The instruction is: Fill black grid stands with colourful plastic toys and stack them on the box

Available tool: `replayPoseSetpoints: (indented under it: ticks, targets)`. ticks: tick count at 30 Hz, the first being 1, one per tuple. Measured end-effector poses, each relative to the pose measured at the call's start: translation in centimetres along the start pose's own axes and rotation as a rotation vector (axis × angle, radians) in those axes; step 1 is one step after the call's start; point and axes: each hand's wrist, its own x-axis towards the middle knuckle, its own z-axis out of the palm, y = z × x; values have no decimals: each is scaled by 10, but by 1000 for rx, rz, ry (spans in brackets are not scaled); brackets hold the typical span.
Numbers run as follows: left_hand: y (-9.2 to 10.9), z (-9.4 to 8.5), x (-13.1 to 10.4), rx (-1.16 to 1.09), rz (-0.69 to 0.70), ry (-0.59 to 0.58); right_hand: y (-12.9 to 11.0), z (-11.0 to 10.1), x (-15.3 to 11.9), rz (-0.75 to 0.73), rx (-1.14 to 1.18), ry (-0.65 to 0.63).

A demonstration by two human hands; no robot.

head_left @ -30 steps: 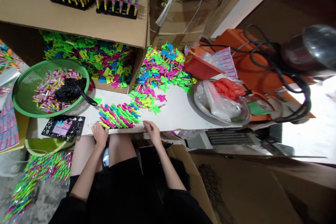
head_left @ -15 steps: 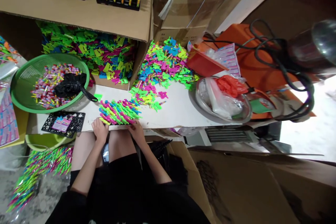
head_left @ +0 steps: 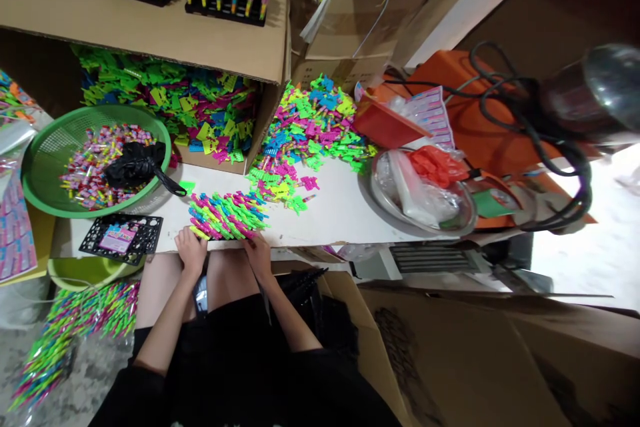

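Note:
A dense slanted block of pink, green, yellow and blue plastic pieces stands at the front edge of the white table. Under its front side shows a thin strip of a black rack. My left hand is closed at the rack's left front corner, beside a yellow piece. At the right front corner my right hand has its fingers curled against the rack. The undersides of both hands' grips are hidden. To the left lies a flat black perforated rack with a printed label card.
A green basket of small candy-like tubes and a black bag stands left. Loose coloured pieces are heaped beside the cardboard box. Filled racks stand on the box. A metal bowl holding plastic bags sits right.
My right hand has shifted slightly left along the rack's front edge. My left hand stays at its corner, and the view has tilted a little.

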Motion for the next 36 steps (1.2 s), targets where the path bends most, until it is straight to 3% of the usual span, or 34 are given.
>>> replayPoseSetpoints:
  ticks: [27, 30, 33, 34, 36]
  targets:
    - [2, -6, 2, -10, -21, -1, -5, 5, -7, -34, -69, 4]
    - [0, -4, 1, -22, -21, 16, -2, -10, -1, -98, -49, -139]
    - [-2, -1, 0, -22, -20, 29, 8, -46, 14, -131, -77, -325]
    - [-2, 0, 0, -18, -18, 31, 12, -62, 21, -132, -124, -355]
    - [-3, 1, 0, -6, -11, 28, 22, -96, 41, -122, -187, -269]
